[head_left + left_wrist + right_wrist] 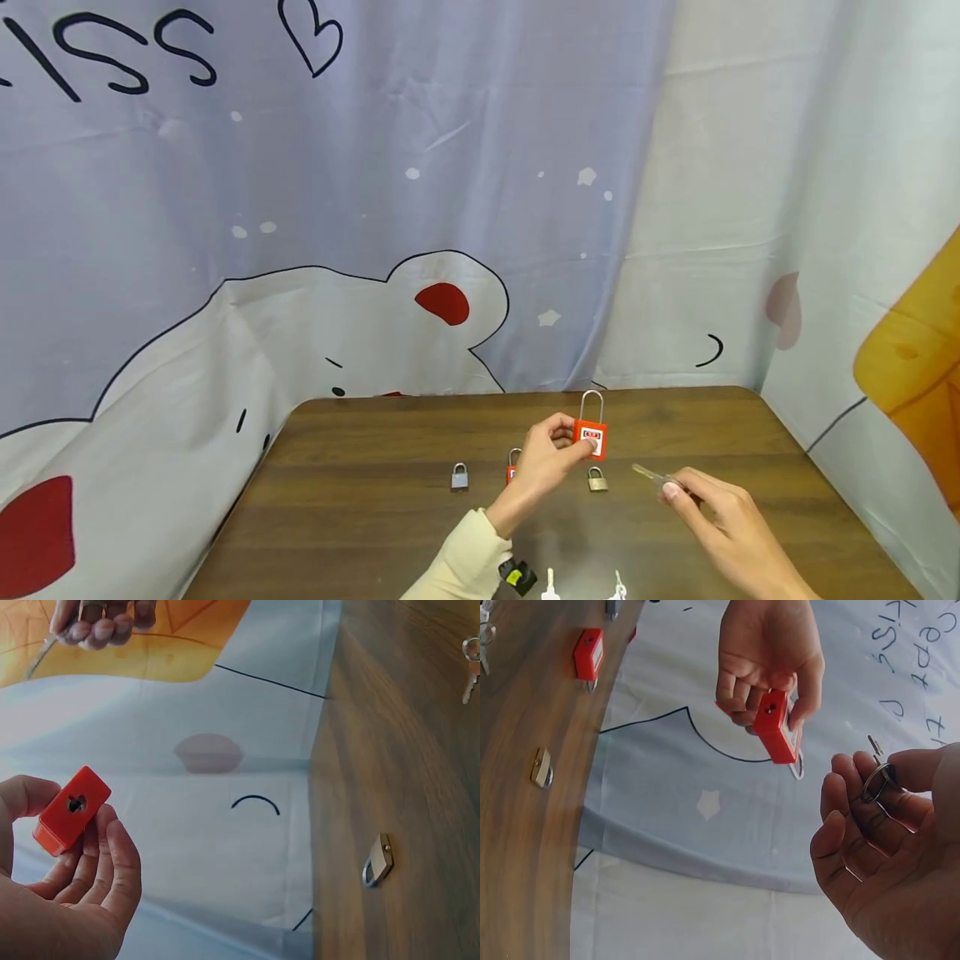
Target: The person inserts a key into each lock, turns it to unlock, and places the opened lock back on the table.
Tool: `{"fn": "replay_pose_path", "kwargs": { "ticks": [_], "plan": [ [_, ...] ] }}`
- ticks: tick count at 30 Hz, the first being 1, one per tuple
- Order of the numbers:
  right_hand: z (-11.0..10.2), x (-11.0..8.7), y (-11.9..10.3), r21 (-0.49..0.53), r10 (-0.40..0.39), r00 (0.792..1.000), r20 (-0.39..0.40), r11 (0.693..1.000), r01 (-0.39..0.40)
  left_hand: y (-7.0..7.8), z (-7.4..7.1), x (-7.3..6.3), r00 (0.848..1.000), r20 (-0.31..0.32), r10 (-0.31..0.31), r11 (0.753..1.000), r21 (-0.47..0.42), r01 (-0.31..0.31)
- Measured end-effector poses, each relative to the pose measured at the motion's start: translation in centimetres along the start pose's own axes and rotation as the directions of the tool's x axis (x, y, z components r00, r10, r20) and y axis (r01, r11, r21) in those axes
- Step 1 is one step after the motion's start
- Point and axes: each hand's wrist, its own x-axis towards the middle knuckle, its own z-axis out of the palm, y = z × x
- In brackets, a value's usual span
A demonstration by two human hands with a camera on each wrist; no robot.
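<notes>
Above the table, my left hand [546, 457] grips a red padlock [581, 429] by its body, shackle upward and white label facing me. The keyhole on the padlock's underside shows in the left wrist view, where the red body [69, 814] sits between thumb and fingers. To the right, my right hand [720, 521] pinches a key [647, 473] that points left toward the padlock, a short gap apart from it. A metal ring [877, 782] hangs at those fingers in the right wrist view. A small brass padlock [597, 481] stands on the table between the hands.
A grey padlock [459, 478] and a second red padlock [512, 468], partly hidden behind my left hand, stand on the wooden table [360, 508]. More keys [551, 590] lie at the near edge. A printed curtain [525, 208] hangs behind the table.
</notes>
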Motion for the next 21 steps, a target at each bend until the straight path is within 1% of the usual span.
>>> {"fn": "replay_pose_path", "kwargs": {
  "ticks": [2, 6, 9, 12, 15, 19, 21],
  "plan": [
    [0.3, 0.2, -0.2, 0.005, -0.003, 1.0, 0.01, 1.0, 0.002, 0.1, -0.7, -0.7, 1.0, -0.003, 0.005, 1.0, 0.002, -0.005],
    [0.8, 0.7, -0.7, 0.016, -0.001, 1.0, 0.029, 1.0, 0.001, 0.7, -2.1, -1.7, 0.999, -0.018, 0.035, 0.999, -0.009, -0.035],
    [1.2, 1.3, -1.2, 0.043, -0.018, 1.0, 0.021, 0.999, 0.017, 1.2, -3.0, -2.2, 0.999, -0.026, 0.047, 0.999, -0.023, -0.048],
    [1.7, 1.8, -1.7, 0.092, -0.051, 0.999, -0.002, 0.994, 0.051, 1.5, -3.6, -2.7, 0.999, -0.029, 0.044, 0.998, -0.036, -0.045],
    [2.3, 2.3, -2.2, 0.12, -0.08, 0.997, -0.01, 0.989, 0.081, 1.7, -4.1, -3.2, 0.999, -0.037, 0.035, 0.998, -0.054, -0.037],
    [3.0, 2.9, -2.8, 0.143, -0.079, 0.997, 0.012, 0.987, 0.077, 1.8, -5.0, -3.8, 0.997, -0.065, 0.033, 0.996, -0.086, -0.039],
    [3.3, 3.1, -3.1, 0.158, -0.084, 0.996, 0.01, 0.984, 0.081, 1.8, -5.3, -4.1, 0.996, -0.08, 0.033, 0.994, -0.103, -0.041]
  ]
}}
